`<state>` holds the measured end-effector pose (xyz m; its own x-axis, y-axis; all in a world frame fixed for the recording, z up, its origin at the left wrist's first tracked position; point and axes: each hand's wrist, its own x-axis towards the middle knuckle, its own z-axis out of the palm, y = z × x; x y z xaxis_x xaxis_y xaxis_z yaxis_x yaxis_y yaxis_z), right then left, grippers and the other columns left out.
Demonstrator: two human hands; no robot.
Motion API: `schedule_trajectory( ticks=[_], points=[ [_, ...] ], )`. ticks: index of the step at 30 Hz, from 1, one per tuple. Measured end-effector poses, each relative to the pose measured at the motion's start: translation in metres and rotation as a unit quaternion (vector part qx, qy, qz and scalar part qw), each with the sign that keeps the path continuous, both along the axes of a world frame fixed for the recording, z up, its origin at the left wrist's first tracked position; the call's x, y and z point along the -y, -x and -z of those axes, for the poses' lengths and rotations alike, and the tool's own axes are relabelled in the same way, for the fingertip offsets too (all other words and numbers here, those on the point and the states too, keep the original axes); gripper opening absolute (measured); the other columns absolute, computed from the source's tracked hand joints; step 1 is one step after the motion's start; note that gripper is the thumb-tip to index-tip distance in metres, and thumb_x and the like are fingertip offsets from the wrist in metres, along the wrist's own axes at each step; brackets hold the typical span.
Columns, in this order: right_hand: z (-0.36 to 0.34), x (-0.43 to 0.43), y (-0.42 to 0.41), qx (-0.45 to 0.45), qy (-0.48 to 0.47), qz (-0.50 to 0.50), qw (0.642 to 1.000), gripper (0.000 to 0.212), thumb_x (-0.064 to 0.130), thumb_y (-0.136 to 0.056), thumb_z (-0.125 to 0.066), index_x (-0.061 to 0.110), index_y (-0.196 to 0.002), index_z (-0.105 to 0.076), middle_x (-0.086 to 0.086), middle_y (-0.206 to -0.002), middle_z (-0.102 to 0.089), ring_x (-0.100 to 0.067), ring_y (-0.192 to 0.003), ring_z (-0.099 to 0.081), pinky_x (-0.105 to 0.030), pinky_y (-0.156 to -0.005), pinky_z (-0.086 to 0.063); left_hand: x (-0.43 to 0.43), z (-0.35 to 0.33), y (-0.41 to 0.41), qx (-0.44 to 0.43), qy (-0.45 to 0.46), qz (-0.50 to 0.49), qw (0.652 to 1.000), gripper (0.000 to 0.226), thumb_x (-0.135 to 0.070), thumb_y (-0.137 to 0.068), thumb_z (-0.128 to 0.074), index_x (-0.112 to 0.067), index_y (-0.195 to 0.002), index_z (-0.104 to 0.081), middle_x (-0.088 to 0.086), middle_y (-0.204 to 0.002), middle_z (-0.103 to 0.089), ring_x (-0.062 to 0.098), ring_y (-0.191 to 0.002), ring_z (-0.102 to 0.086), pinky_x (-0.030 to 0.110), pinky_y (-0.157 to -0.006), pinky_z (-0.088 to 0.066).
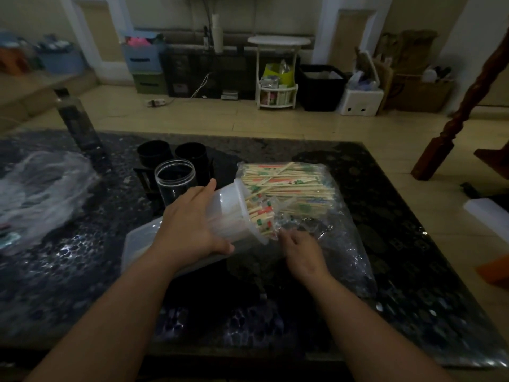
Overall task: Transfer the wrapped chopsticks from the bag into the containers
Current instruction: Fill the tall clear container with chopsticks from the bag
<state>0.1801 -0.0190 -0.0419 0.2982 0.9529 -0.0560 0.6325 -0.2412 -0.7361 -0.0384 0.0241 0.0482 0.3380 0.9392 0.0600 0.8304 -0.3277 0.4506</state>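
My left hand [192,224] grips a translucent white container [234,213] tipped on its side, its mouth facing right and packed with wrapped chopsticks [261,213]. My right hand [301,250] lies just below that mouth, fingers curled at the chopstick ends and the crinkled plastic; what it pinches is hidden. A clear plastic bag [341,235] spreads over the table to the right, with a pile of wrapped chopsticks [292,183] inside it. Behind the tilted container stand an upright clear jar [175,180] and two black cups [154,153], [191,155].
The dark patterned table [82,271] holds crumpled clear plastic [35,194] at the left. A translucent lid or tray [140,244] lies under my left wrist. A wooden post [462,106] rises at the right. Shelves and boxes line the far wall.
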Motion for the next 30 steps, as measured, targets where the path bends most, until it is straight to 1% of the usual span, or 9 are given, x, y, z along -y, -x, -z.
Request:
schedule_trajectory(
  ticks=[2, 6, 11, 15, 18, 22, 25, 27, 30],
  points=[
    [0.008, -0.005, 0.000, 0.056, -0.035, -0.026, 0.997, 0.025, 0.029, -0.097, -0.052, 0.011, -0.096, -0.070, -0.014, -0.105, -0.066, -0.030, -0.101, -0.060, -0.032, -0.081, -0.044, -0.001, 0.000, -0.001, -0.006, -0.011, -0.003, 1.000, 0.134, -0.059, -0.037, -0.071, -0.024, -0.155, -0.017, -0.002, -0.153, -0.027, 0.018, -0.138, -0.027, 0.032, -0.109, -0.025],
    [0.003, -0.016, -0.004, 0.199, 0.059, -0.086, 0.974, 0.049, 0.034, -0.092, -0.048, 0.010, -0.136, -0.047, -0.014, -0.138, -0.047, -0.031, -0.130, -0.042, -0.039, -0.107, -0.033, -0.003, 0.000, -0.002, 0.015, -0.015, -0.010, 1.000, 0.133, -0.057, -0.039, -0.078, -0.027, -0.154, -0.018, -0.002, -0.155, -0.025, 0.018, -0.140, -0.025, 0.033, -0.110, -0.024],
    [-0.015, -0.053, -0.008, 0.281, 0.181, -0.134, 0.933, 0.038, 0.028, -0.093, -0.052, 0.017, -0.129, -0.058, -0.014, -0.132, -0.058, -0.032, -0.121, -0.055, -0.041, -0.103, -0.045, -0.004, -0.001, -0.003, 0.031, -0.010, -0.016, 0.999, 0.132, -0.058, -0.037, -0.073, -0.027, -0.154, -0.020, -0.004, -0.154, -0.026, 0.017, -0.138, -0.027, 0.033, -0.109, -0.025],
    [-0.034, -0.072, -0.006, 0.354, 0.247, -0.190, 0.882, 0.050, 0.034, -0.101, -0.047, 0.015, -0.146, -0.040, -0.014, -0.151, -0.039, -0.032, -0.137, -0.039, -0.047, -0.113, -0.032, -0.009, 0.002, -0.001, 0.035, -0.012, -0.012, 0.999, 0.132, -0.059, -0.036, -0.074, -0.028, -0.154, -0.021, -0.005, -0.153, -0.028, 0.017, -0.137, -0.029, 0.033, -0.109, -0.026],
    [-0.041, -0.084, -0.007, 0.335, 0.255, -0.183, 0.888, 0.058, 0.032, -0.101, -0.050, 0.012, -0.151, -0.030, -0.014, -0.157, -0.027, -0.031, -0.142, -0.030, -0.043, -0.115, -0.025, -0.011, 0.004, -0.001, 0.040, -0.007, -0.011, 0.999, 0.134, -0.062, -0.034, -0.072, -0.030, -0.153, -0.021, -0.005, -0.153, -0.028, 0.018, -0.137, -0.029, 0.036, -0.110, -0.026],
    [-0.038, -0.095, -0.009, 0.333, 0.262, -0.173, 0.889, 0.060, 0.035, -0.099, -0.052, 0.014, -0.151, -0.031, -0.013, -0.155, -0.030, -0.032, -0.139, -0.034, -0.041, -0.114, -0.030, -0.013, 0.005, 0.001, 0.042, -0.009, -0.009, 0.999, 0.138, -0.070, -0.028, -0.063, -0.030, -0.153, -0.021, -0.007, -0.151, -0.029, 0.017, -0.136, -0.030, 0.036, -0.109, -0.027],
    [-0.030, -0.099, -0.012, 0.323, 0.259, -0.150, 0.898, 0.074, 0.048, -0.095, -0.053, 0.018, -0.155, -0.023, -0.012, -0.160, -0.020, -0.033, -0.144, -0.026, -0.046, -0.118, -0.024, -0.014, 0.005, 0.004, 0.054, -0.010, -0.010, 0.998, 0.138, -0.071, -0.028, -0.062, -0.030, -0.153, -0.021, -0.008, -0.150, -0.030, 0.016, -0.136, -0.030, 0.037, -0.110, -0.028],
    [-0.025, -0.098, -0.014, 0.323, 0.225, -0.160, 0.905, 0.073, 0.054, -0.096, -0.043, 0.022, -0.156, -0.016, -0.009, -0.163, -0.012, -0.031, -0.148, -0.017, -0.048, -0.120, -0.017, -0.015, 0.005, 0.005, 0.062, -0.015, -0.014, 0.998, 0.139, -0.072, -0.026, -0.061, -0.029, -0.153, -0.023, -0.007, -0.150, -0.031, 0.016, -0.136, -0.031, 0.037, -0.110, -0.028],
    [-0.020, -0.089, -0.016, 0.332, 0.170, -0.176, 0.911, 0.069, 0.056, -0.096, -0.040, 0.026, -0.155, -0.020, -0.006, -0.162, -0.017, -0.028, -0.146, -0.021, -0.045, -0.119, -0.018, -0.016, 0.004, 0.007, 0.066, -0.015, -0.013, 0.998, 0.139, -0.072, -0.026, -0.061, -0.029, -0.153, -0.023, -0.006, -0.152, -0.031, 0.016, -0.138, -0.029, 0.037, -0.112, -0.026]
  ],
)
